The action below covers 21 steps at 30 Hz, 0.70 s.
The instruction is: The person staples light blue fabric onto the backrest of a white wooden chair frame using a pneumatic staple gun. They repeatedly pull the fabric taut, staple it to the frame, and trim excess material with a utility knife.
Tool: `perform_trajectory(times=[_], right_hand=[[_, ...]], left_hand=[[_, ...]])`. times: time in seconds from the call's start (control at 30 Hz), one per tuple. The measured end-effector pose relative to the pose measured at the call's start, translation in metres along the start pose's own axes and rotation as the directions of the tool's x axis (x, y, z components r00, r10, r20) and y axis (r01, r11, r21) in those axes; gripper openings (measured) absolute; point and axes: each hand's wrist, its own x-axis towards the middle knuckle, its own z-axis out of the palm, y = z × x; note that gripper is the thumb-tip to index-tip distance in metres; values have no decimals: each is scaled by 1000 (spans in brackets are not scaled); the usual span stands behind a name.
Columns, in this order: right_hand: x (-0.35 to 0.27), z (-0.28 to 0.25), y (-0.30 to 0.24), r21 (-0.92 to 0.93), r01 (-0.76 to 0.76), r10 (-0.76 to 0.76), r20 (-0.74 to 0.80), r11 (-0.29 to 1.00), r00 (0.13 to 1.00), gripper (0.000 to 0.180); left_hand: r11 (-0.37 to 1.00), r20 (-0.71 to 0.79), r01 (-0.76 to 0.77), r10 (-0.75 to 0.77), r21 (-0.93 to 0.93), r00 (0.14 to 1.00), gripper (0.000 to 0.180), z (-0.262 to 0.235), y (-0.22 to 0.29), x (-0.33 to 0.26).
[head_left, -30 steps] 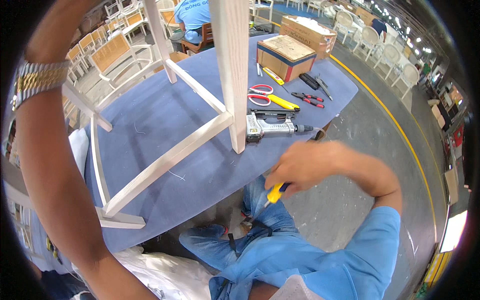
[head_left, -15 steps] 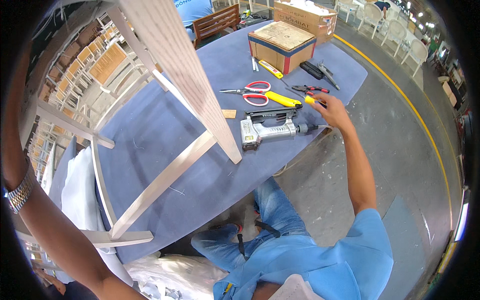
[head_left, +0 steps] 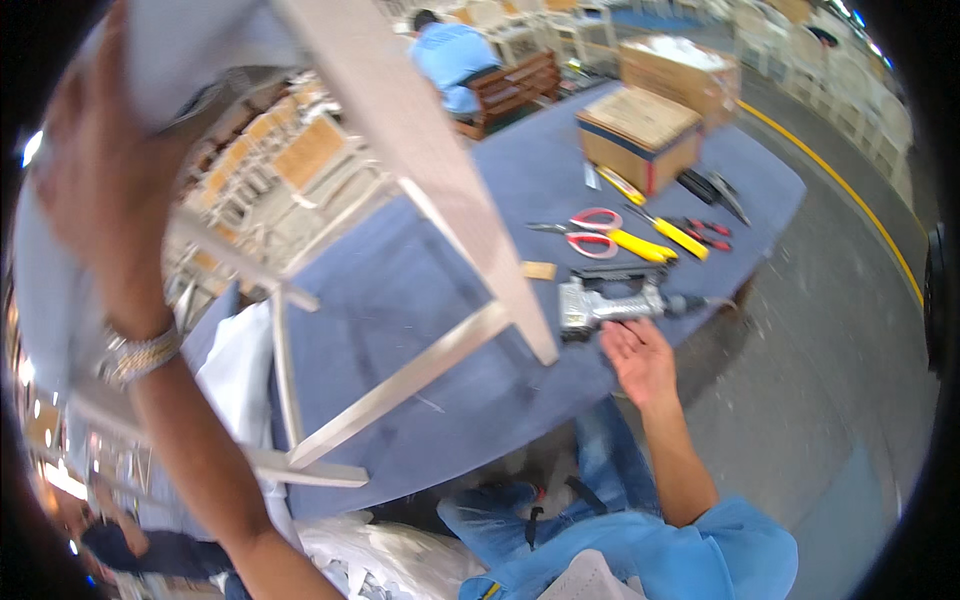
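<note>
A pale wooden chair frame (head_left: 405,385) stands tilted on the blue-grey table, with light grey covering on its upper part (head_left: 215,45). My left hand (head_left: 110,190), watch on the wrist, is raised against this covering; motion blurs its fingers. Palm up and fingers stretched, my right hand (head_left: 640,360) is empty at the near side of a silver staple gun (head_left: 605,303), close to its body. Beyond the gun lie a yellow-handled screwdriver (head_left: 682,237), a yellow cutter knife (head_left: 640,246), red-and-white scissors (head_left: 594,232) and red-handled pliers (head_left: 705,232).
Two cardboard boxes, one nearer (head_left: 630,145) and one behind (head_left: 680,75), stand at the table's far end. A small wood piece (head_left: 539,270) lies by the chair leg. A person in blue (head_left: 455,60) is farther back. Clear plastic (head_left: 390,560) is bunched below the table's near edge.
My right hand has let go of the yellow-handled screwdriver, now lying on the table, and come nearer to the staple gun. My left hand has come into view as the view shifted.
</note>
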Motion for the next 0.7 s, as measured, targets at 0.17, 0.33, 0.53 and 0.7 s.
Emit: perform_trajectory(times=[0.17, 0.33, 0.53, 0.7], right_hand=[[52, 15, -6, 15, -20, 20, 1, 1000, 1000, 25], [81, 48, -6, -378, 66, -114, -107, 924, 988, 24], [63, 55, -26, -881, 468, -393, 407, 70, 825, 42], [17, 37, -24, -841, 495, -436, 538, -218, 721, 56]], left_hand=[[998, -98, 60, -57, 27, 994, 93, -11, 34, 8], [984, 46, 51, -60, 173, 997, 80, -24, 29, 10], [1000, 0, -24, 24, 3, 1000, 98, -31, 24, 15], [925, 129, -168, 223, -341, 966, 84, -54, 12, 51]])
